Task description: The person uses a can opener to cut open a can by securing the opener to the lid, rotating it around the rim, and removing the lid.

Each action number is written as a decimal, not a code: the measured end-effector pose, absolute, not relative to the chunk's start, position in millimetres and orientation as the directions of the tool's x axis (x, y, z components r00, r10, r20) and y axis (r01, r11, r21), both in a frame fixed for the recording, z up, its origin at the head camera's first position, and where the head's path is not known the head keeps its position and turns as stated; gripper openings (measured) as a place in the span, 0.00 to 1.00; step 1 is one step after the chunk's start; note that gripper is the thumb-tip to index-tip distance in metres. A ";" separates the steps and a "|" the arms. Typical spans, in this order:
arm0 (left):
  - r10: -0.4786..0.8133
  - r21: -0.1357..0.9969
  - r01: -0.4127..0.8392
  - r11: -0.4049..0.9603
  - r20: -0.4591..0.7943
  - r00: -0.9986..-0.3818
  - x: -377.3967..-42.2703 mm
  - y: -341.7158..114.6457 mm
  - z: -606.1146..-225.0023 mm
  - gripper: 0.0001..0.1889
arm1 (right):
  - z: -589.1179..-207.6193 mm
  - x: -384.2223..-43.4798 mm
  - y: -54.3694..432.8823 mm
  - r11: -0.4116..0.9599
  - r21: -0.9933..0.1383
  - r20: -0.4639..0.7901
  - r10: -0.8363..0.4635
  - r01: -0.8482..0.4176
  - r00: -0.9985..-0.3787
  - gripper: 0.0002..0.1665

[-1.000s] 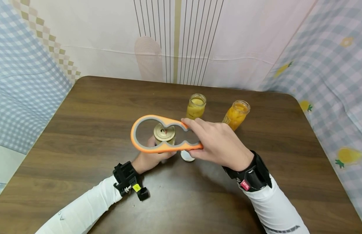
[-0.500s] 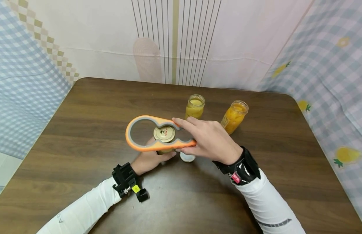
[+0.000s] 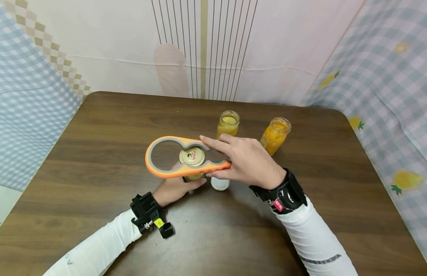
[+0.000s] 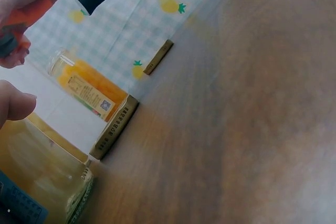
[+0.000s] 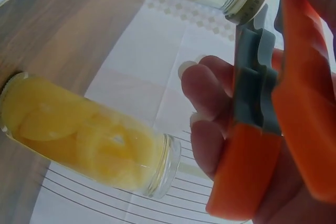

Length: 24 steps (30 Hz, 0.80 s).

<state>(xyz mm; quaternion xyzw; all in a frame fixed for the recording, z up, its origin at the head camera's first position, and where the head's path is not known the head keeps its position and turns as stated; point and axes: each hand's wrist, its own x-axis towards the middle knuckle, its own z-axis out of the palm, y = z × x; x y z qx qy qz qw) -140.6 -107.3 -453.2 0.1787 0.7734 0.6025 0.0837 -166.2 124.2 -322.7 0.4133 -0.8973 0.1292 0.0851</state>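
Two jars [image 3: 275,136]: lidless, on desk [image 3: 96,153]
Left grip [image 3: 174,188]: holding capped jar [image 3: 194,177]
Right grip [image 3: 246,159]: holding opener [image 3: 186,171]
Cap [image 3: 192,156]: within opener's outline from above

White sleeves [image 3: 99,243]; black wrist straps [image 3: 293,189]; yellow tag [image 3: 159,222] left, red tag [image 3: 278,205] right.

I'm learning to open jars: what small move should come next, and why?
Probably settle the orange opener snugly around the gold lid: the lid shows within its frame, the right hand holds the opener, and the left hand grips the jar.
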 end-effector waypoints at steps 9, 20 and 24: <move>0.367 0.958 0.195 0.209 0.108 -0.924 -141.5 -107.5 -455.1 0.34 | -321.5 -174.7 123.9 0.603 -0.256 0.228 -0.722 -0.755 -0.654 0.44; 0.352 0.958 0.209 0.196 0.130 -0.927 -141.8 -106.0 -456.9 0.36 | -322.5 -172.7 117.7 0.628 -0.168 0.293 -0.705 -0.760 -0.647 0.44; 0.361 0.957 0.218 0.192 0.138 -0.922 -143.2 -104.3 -457.0 0.35 | -323.3 -169.7 114.6 0.646 -0.132 0.295 -0.698 -0.752 -0.652 0.43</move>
